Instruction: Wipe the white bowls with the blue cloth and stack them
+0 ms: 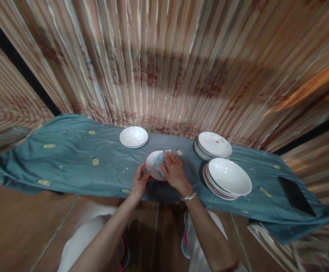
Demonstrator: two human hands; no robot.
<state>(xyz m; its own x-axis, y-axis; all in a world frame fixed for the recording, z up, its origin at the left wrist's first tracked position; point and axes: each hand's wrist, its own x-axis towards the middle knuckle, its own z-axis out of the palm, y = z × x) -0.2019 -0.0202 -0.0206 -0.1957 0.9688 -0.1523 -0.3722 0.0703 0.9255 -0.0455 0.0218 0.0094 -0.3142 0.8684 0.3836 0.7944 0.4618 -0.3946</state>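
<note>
A white bowl with a red rim (150,161) is held up over the front part of the table, its inside facing me. My left hand (140,179) grips its lower left edge, thumb on the rim and fingers partly hidden behind. A pale blue cloth (160,159) lies bunched inside the bowl. My right hand (173,170) is closed on the cloth and presses it against the bowl's inner surface. A silver bangle circles the right wrist. Just behind the held bowl stand a couple of stacked white bowls (134,136).
On the right are a stack of white plates with a floral print (213,144) and, nearer, a stack of white bowls (229,176). A dark phone (296,196) lies by the right end. The teal patterned cloth (76,166) covers the table; a pleated curtain (158,75) hangs behind.
</note>
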